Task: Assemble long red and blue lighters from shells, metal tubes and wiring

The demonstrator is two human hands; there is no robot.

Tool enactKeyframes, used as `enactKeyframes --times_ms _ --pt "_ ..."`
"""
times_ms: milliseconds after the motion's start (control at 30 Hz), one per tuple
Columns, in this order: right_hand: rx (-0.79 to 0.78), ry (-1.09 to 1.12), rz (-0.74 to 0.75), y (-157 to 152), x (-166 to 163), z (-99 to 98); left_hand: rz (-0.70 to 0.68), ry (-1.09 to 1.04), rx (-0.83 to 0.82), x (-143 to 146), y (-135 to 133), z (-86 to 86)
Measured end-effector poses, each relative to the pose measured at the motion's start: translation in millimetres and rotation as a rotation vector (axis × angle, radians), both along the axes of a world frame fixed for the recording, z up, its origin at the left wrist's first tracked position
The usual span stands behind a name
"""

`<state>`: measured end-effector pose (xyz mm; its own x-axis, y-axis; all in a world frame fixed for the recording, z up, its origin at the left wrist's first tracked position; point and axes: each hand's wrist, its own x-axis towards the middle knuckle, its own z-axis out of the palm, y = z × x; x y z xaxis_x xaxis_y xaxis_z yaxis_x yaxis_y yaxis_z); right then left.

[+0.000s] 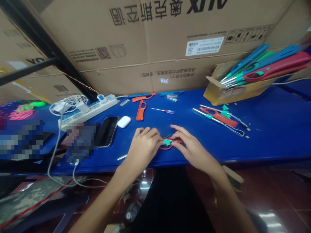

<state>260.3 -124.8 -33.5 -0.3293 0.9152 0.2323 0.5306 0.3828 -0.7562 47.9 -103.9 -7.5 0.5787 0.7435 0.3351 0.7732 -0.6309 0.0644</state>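
On the blue tabletop in front of me lies an orange lighter casing (166,147) with a green trigger piece (167,142) in it. My left hand (146,142) is closed, its fingertips gripping the left end of the casing and covering part of it. From the other side, my right hand (190,147) pinches beside the green piece with thumb and fingers, the index finger raised. A thin wire shows between the hands. The metal tube (121,157) left of my left wrist is partly hidden by it.
A screwdriver (163,110) and an orange casing half (141,110) lie beyond my hands. Rightward are lighter parts with metal tubes (212,117) and a carton of long lighters (243,92). Leftward sit an earbud case (124,121), a phone (108,131) and a power strip (91,111).
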Motion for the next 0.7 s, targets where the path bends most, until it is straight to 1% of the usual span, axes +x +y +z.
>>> enactKeyframes --times_ms 100,200,367,467,700 --pt "-0.014 0.003 0.001 -0.9 0.3 1.9 0.0 0.001 -0.081 -0.1 2.8 4.0" --pt "-0.016 0.0 -0.009 -1.5 0.0 2.9 0.0 0.055 -0.157 1.7 7.2 12.9" --pt "-0.011 -0.013 -0.006 -1.6 -0.3 0.8 0.01 0.155 -0.213 6.2 13.4 25.6" --pt "-0.01 -0.011 0.005 -1.3 0.2 -1.1 0.015 0.164 -0.205 6.8 14.0 25.6" --pt "0.009 -0.014 0.018 -0.3 2.7 -3.4 0.043 0.201 -0.091 9.3 7.3 18.5"
